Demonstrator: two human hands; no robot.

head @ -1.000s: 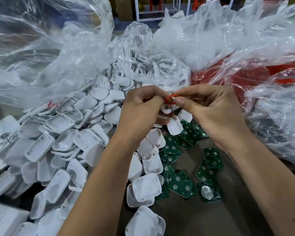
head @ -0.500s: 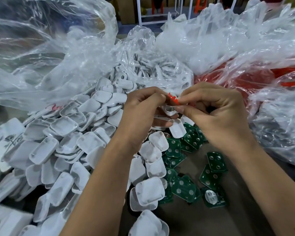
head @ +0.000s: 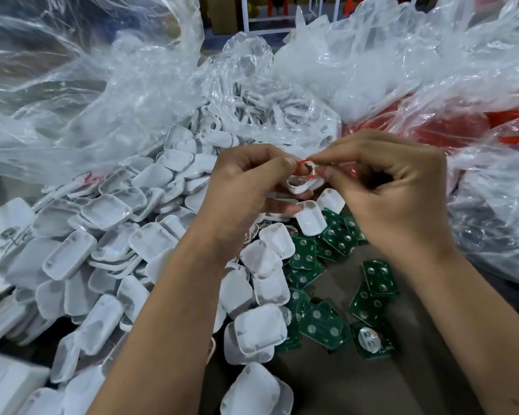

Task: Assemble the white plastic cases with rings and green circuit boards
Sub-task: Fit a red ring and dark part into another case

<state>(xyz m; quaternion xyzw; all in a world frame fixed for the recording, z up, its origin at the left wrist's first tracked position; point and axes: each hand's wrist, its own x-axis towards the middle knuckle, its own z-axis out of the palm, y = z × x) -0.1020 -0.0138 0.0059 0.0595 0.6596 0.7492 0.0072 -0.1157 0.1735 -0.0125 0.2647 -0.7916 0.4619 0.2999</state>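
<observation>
At frame centre, my left hand grips a white case steady while my right hand fingers pinch a red ring over it for fitting; green circuit boards wait on the table below

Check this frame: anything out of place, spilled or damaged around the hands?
Nothing looks damaged. One oddity: a green circuit board near the bottom right of the scattered boards carries a round silvery part the others lack. The white cases lie in a loose heap spilling from the clear bag, which seems deliberate.
</observation>
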